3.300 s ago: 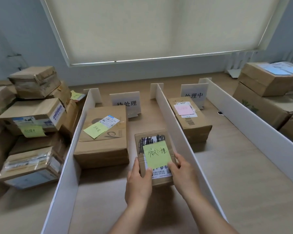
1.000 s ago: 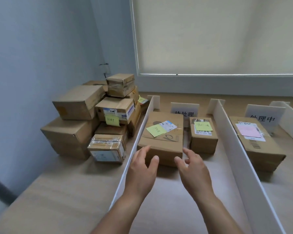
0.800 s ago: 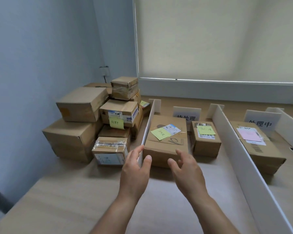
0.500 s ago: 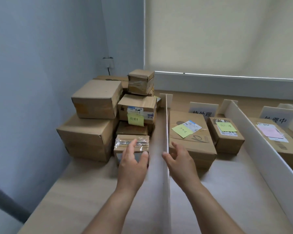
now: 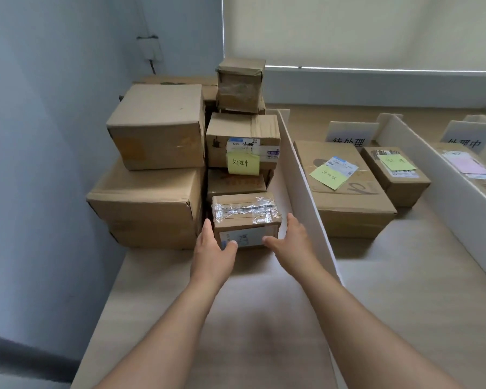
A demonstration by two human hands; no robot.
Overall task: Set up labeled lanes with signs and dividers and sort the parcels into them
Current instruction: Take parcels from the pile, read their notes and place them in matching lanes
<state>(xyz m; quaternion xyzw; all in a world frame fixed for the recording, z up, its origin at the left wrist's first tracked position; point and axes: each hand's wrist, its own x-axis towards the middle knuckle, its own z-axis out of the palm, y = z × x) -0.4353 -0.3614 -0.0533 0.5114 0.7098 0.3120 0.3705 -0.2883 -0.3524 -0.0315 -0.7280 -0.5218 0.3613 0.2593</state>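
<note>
— Hands first: where are they?
— Left hand and right hand flank the small taped parcel, fingers straight and spread, thumbs at its front face; no firm grip shows.
— And around them?
— Stacked parcels stand just beyond the left hand. The white divider runs just right of the right hand, with the large parcel past it.

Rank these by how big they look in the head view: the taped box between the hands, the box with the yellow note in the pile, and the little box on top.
1. Box with the yellow note.
2. Taped box: looks close in size and sits nearer, so unsure.
3. Little top box.
</note>
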